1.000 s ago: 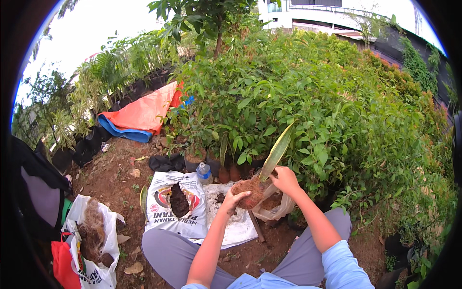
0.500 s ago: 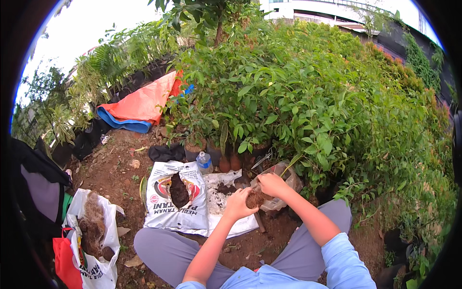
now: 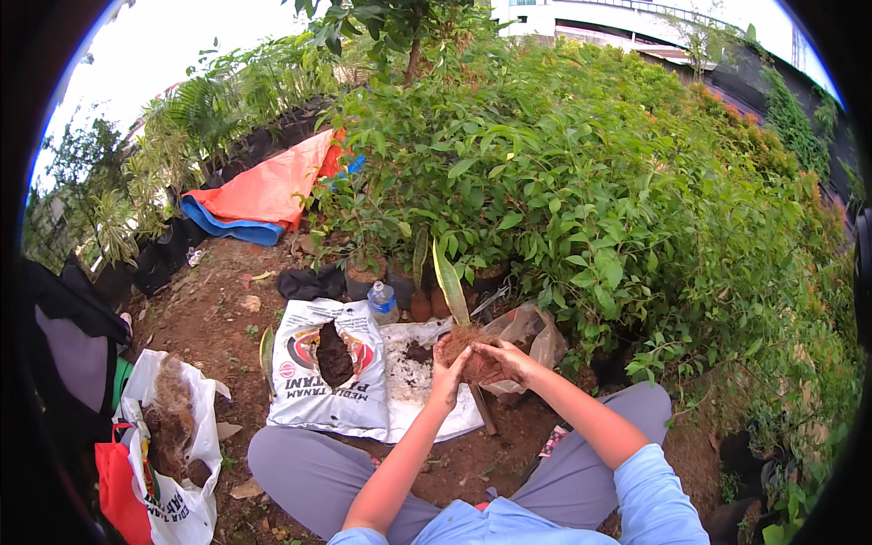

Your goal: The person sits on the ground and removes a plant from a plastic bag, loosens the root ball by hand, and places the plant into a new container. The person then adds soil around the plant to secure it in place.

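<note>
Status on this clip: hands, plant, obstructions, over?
Left hand and right hand cupped around fibre ball. Leaf rising from it, leaning slightly left. Plastic bag close beyond right hand.

Outdoor plant nursery: potted shrubs (image 3: pixel 545 200), soil bag (image 3: pixel 336 409).

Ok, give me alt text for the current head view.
The left hand and right hand cup a brown fibrous clump with a yellow-edged leaf rising from it. Nearby are an opened white sack of dark soil, a bottle and green shrubs.
</note>
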A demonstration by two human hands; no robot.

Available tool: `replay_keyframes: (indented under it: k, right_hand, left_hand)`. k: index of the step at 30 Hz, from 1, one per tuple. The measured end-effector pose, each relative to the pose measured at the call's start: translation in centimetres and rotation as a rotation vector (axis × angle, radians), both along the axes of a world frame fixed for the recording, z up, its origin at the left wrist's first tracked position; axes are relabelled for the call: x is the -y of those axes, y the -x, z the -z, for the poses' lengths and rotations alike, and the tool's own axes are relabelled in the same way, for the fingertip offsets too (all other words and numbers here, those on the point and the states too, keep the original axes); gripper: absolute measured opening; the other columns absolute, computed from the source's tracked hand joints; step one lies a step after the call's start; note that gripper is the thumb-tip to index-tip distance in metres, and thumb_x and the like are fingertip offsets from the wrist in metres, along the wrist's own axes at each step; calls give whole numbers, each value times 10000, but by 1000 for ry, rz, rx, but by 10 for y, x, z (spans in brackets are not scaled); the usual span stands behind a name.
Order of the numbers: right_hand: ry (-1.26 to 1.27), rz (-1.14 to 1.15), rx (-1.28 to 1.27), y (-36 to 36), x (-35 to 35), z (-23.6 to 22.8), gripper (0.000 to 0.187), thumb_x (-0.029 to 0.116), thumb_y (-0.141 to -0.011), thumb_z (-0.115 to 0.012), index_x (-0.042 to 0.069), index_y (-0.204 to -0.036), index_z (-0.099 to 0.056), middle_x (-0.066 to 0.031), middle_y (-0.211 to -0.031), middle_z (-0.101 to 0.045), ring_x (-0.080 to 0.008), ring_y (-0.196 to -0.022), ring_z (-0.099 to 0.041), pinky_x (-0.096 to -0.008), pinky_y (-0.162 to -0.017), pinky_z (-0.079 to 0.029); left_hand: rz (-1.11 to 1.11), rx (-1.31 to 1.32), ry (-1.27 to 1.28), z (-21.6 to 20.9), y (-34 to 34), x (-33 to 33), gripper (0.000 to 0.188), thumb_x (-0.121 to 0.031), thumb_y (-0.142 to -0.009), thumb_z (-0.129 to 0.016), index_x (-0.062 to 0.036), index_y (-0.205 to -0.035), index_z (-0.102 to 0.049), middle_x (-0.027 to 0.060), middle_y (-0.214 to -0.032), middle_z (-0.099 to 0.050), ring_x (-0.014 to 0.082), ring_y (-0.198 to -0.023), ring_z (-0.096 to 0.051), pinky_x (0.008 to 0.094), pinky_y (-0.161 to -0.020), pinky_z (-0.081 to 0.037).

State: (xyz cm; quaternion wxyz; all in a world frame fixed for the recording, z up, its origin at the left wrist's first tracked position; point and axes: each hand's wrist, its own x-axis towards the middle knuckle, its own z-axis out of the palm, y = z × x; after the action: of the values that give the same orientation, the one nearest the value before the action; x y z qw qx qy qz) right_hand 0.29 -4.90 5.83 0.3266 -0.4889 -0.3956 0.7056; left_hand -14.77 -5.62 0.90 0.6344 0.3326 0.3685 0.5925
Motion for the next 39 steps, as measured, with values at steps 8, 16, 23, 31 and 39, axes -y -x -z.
replay_keyframes:
  k: [8,16,23,31,39]
  right_hand:
    - [-244,93,206,-41,13,-15,595,289,-748,-695,-61,-1160,-449,-146,-1057,-554,-202,-875,-597,-317,-613,-540]
    - [-319,155,152,-96,18,-16,440,236,-763,-622,-35,-1098,-531,-83,-1014,-597,-152,-957,-551,-279,-839,-420]
    - [-318,152,170,-111,19,-35,329,261,-742,-565,7,-948,-602,-65,-920,-599,-165,-895,-550,-288,-829,-410]
    - [-375,147,72,-119,9,-50,267,238,-789,-523,-2,-865,-611,-50,-858,-603,-140,-836,-545,-264,-781,-412]
    - [-360,87,193,-119,-16,-37,324,268,-820,-528,-15,-953,-611,-96,-975,-607,-173,-892,-553,-276,-814,-413]
  left_hand:
    - [209,-569,-278,-17,-13,-4,746,-311,-749,-680,-74,-1332,-279,128,-1311,-349,244,-1242,-294,367,-1012,-262]
    - [464,-240,-188,-16,-14,-25,705,-346,-746,-604,-71,-1325,-311,138,-1330,-335,266,-1224,-322,418,-1011,-245]
    - [328,-938,-655,-7,-57,-23,562,-302,-697,-677,-9,-1145,-504,197,-1191,-491,279,-1143,-430,370,-956,-347]
    - [569,-297,-194,-18,-49,-49,230,-166,-831,-486,22,-936,-566,15,-806,-561,75,-738,-501,224,-642,-400]
    - [411,-541,-286,-47,-47,-65,243,-207,-820,-502,18,-832,-591,38,-693,-537,94,-620,-510,230,-586,-416]
